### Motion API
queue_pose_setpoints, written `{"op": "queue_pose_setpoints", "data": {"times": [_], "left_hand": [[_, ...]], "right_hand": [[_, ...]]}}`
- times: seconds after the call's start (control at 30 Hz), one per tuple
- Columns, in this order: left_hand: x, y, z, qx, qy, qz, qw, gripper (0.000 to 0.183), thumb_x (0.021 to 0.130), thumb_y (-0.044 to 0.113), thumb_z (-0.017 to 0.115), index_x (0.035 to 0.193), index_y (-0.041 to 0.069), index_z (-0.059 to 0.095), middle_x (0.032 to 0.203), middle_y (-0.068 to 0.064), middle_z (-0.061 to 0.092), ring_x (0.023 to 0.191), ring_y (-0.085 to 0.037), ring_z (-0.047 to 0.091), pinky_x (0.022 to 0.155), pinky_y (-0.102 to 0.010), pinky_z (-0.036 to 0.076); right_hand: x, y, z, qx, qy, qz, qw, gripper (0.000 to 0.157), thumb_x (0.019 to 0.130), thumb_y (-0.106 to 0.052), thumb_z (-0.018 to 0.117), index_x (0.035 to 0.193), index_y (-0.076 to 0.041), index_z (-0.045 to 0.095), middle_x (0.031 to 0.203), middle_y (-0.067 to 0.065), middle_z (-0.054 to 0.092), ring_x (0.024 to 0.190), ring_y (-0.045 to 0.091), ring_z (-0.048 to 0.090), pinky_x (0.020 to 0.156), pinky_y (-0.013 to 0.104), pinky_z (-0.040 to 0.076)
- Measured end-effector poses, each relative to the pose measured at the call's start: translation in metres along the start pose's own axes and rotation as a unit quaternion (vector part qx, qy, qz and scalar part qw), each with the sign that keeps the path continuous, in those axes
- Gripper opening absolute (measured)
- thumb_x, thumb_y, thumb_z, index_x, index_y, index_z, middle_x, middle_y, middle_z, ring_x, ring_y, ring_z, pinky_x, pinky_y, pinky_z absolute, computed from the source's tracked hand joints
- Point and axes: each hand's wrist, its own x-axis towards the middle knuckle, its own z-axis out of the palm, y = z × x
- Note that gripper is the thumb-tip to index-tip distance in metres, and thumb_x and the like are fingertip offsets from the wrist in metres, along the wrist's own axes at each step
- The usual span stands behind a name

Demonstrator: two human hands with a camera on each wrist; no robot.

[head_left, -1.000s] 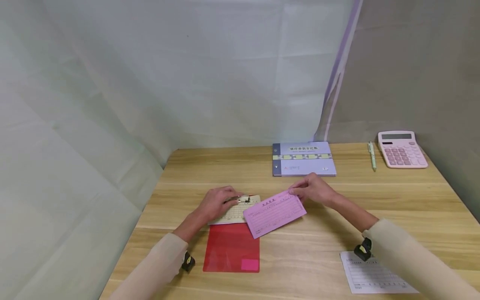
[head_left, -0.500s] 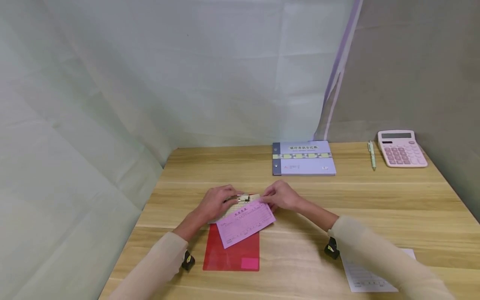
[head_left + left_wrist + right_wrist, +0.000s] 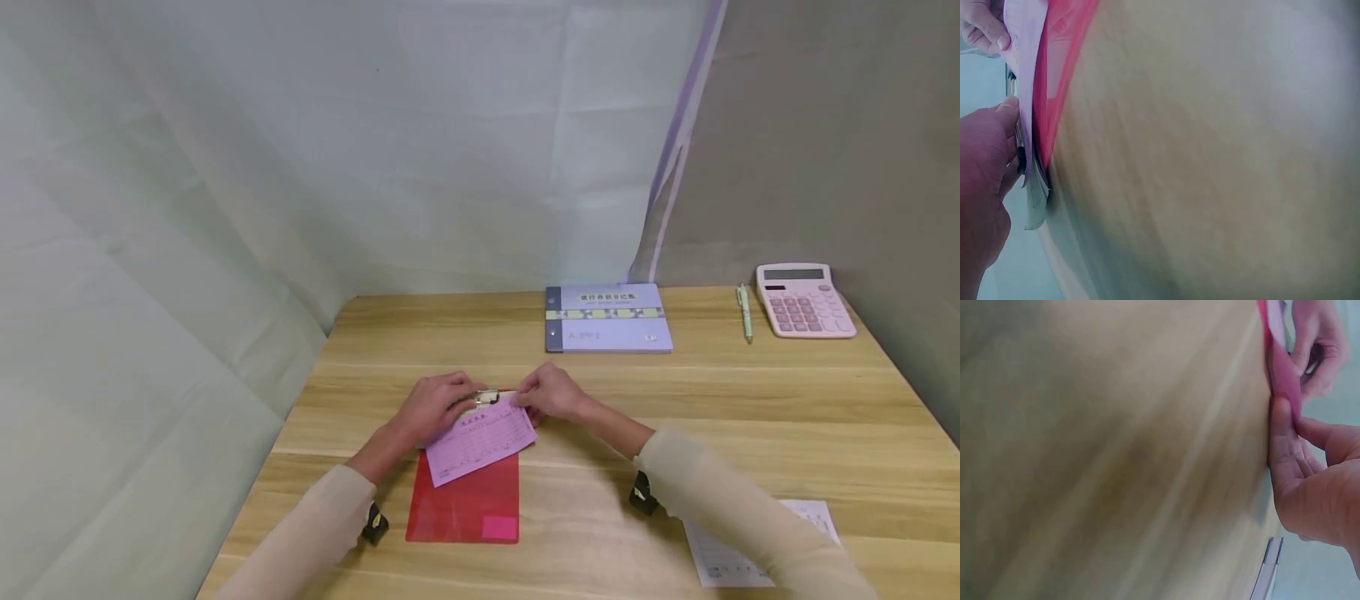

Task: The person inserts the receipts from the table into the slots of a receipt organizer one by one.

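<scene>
- One left hand (image 3: 438, 407) up first, fingers bent, thumb and fingers pinching the clip
- Red folder (image 3: 461, 508) lying on the wood table (image 3: 592, 521), pink label (image 3: 499, 527) near its bottom right corner
- Pink slip (image 3: 480, 446) sits slanted across the folder's upper half, right end higher and poking past the folder's right edge; can't tell if any of it is under the clip
- Metal clip (image 3: 488, 397) at the folder's top edge, just above the slip
- Right hand (image 3: 551, 393) has the slip's upper right corner pinched between thumb and fingers
- Blue ledger (image 3: 609, 333) flat at the back, beyond the right hand
- White form (image 3: 720, 554) down front, partly hidden by the right sleeve (image 3: 727, 508)
- Green pen (image 3: 745, 312) just beside the pink calculator (image 3: 804, 300), far right
</scene>
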Motion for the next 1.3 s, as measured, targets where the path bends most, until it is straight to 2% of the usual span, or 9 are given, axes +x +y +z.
{"op": "queue_pose_setpoints", "data": {"times": [0.13,0.47,0.87,1.1,1.3], "left_hand": [[-0.001,0.0,0.003,0.0,0.011,0.016,0.9998,0.032,0.105,0.022,0.071,0.137,0.021,0.074,0.111,0.006,0.072,0.091,-0.008,0.066,0.081,-0.03,0.056],[-0.002,0.001,0.002,-0.002,0.039,0.027,0.9989,0.029,0.106,0.019,0.068,0.133,0.021,0.076,0.108,0.005,0.073,0.095,-0.012,0.071,0.083,-0.035,0.059],[-0.001,0.002,0.002,0.012,0.041,0.033,0.9986,0.03,0.105,0.018,0.069,0.134,0.021,0.076,0.11,0.004,0.073,0.096,-0.014,0.072,0.084,-0.038,0.06],[-0.002,0.003,0.003,0.012,0.03,0.028,0.9991,0.03,0.106,0.019,0.068,0.135,0.021,0.075,0.113,0.004,0.073,0.1,-0.015,0.072,0.087,-0.039,0.06],[-0.002,0.001,0.003,0.013,0.036,0.03,0.9988,0.029,0.105,0.019,0.069,0.134,0.02,0.076,0.113,0.002,0.074,0.101,-0.016,0.073,0.086,-0.04,0.06]], "right_hand": [[-0.001,0.003,0.005,-0.012,0.012,-0.003,1.0,0.009,0.097,-0.002,0.076,0.093,0.004,0.08,0.071,0.009,0.074,0.052,0.016,0.067,0.054,0.029,0.059],[-0.003,-0.001,0.009,-0.033,0.03,-0.01,0.999,0.009,0.097,-0.002,0.075,0.094,0.004,0.081,0.069,0.008,0.073,0.051,0.016,0.067,0.052,0.028,0.057],[-0.003,-0.005,0.017,-0.081,0.068,-0.021,0.994,0.015,0.1,-0.007,0.074,0.089,0.001,0.08,0.059,0.005,0.068,0.046,0.014,0.063,0.046,0.025,0.052],[-0.004,-0.004,0.021,-0.087,0.09,-0.022,0.992,0.022,0.098,-0.009,0.077,0.077,-0.001,0.076,0.053,0.004,0.065,0.044,0.013,0.062,0.045,0.026,0.052],[-0.004,-0.006,0.022,-0.083,0.092,-0.027,0.992,0.023,0.098,-0.008,0.077,0.077,-0.001,0.077,0.053,0.004,0.065,0.044,0.014,0.063,0.045,0.027,0.054]]}}
